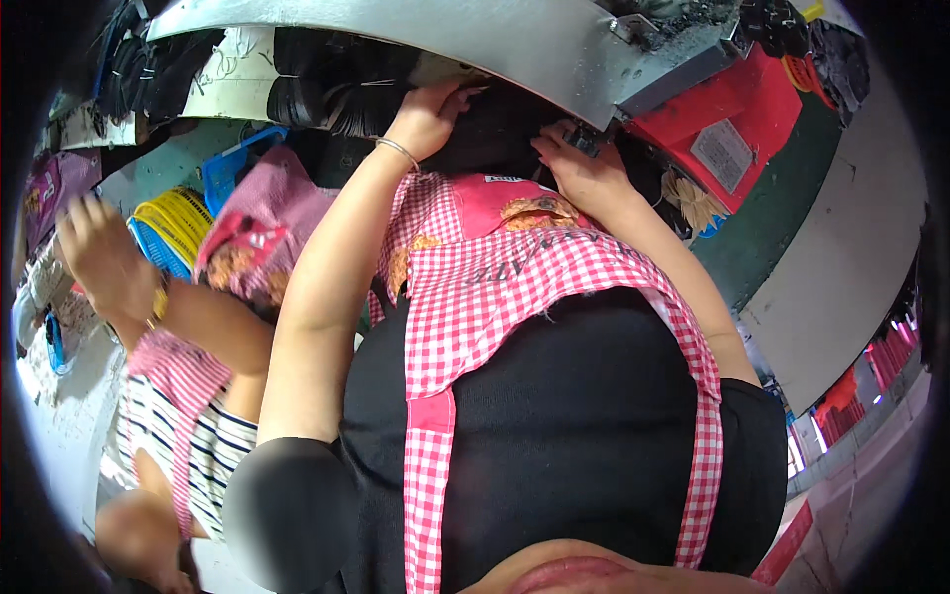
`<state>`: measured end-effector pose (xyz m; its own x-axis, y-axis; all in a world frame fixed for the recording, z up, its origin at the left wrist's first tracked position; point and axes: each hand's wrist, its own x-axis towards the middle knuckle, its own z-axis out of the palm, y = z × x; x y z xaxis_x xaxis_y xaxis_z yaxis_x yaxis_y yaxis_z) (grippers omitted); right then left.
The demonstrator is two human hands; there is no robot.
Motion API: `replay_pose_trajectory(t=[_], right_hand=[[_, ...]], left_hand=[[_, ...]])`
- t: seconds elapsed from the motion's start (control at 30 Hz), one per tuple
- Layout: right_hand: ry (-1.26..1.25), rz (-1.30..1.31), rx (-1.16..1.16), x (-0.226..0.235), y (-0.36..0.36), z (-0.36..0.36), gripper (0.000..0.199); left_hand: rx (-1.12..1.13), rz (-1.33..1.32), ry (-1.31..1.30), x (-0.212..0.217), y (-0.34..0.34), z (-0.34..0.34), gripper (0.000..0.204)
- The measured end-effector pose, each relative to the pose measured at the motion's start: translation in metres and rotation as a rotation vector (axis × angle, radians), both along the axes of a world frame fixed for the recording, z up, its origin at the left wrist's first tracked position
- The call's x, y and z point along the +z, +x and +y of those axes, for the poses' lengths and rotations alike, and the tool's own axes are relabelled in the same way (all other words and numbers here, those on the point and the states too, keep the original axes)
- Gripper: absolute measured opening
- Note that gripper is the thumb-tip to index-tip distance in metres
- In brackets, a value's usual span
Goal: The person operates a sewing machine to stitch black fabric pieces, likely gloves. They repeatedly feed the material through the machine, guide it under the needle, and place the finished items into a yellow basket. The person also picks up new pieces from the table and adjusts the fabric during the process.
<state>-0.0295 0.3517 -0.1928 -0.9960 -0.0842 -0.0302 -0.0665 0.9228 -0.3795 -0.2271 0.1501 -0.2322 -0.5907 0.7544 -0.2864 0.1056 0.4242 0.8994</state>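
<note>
At the fingertips of the person's left hand [426,119], below the curved grey metal edge [475,30], lay dark material [495,134]; those fingers were bent, partly curled with the tips close together, though whether they pinched anything could not be told; the right hand [597,176] was across from them, its fingers bent toward the same material, which filled the gap between the two hands; a small dark object [582,144] showed against the right fingers, and whether they gripped it or merely lay beside it could not be told.

Just behind the left fingers, a metal bangle [399,151] circled the wrist; to their left hung a bundle of thin black strips [356,111], and farther left a pale panel [233,69] with handwriting; to the right of the right fingers stood a red bin [774,104] bearing a white label, with a tan bundle [688,201] below it; nearer the body than both hands was a red-and-white checked apron [460,322]; well left of the left fingers, a co-worker's raised hand [94,247] appeared near a yellow basket [178,226].
</note>
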Motion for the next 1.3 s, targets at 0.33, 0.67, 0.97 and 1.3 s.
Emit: replay_pose_trajectory(t=[0.33, 0.67, 0.97, 1.3], right_hand=[[0.176, -0.328, 0.142, -0.013, -0.016, 0.007, 0.056], [0.08, 0.054, 0.284, 0.0, -0.07, -0.022, 0.036], [0.073, -0.111, 0.334, -0.068, -0.08, 0.011, 0.034], [-0.01, -0.025, 0.015, -0.064, -0.063, -0.01, 0.027]], left_hand=[[-0.005, 0.107, -0.209, 0.036, 0.032, -0.022, 0.041], [0.491, 0.092, -0.034, 0.069, 0.143, -0.149, 0.029], [0.732, -0.194, 0.084, 0.053, 0.166, -0.198, 0.038], [0.337, -0.939, 0.419, 0.067, 0.077, -0.139, 0.049]])
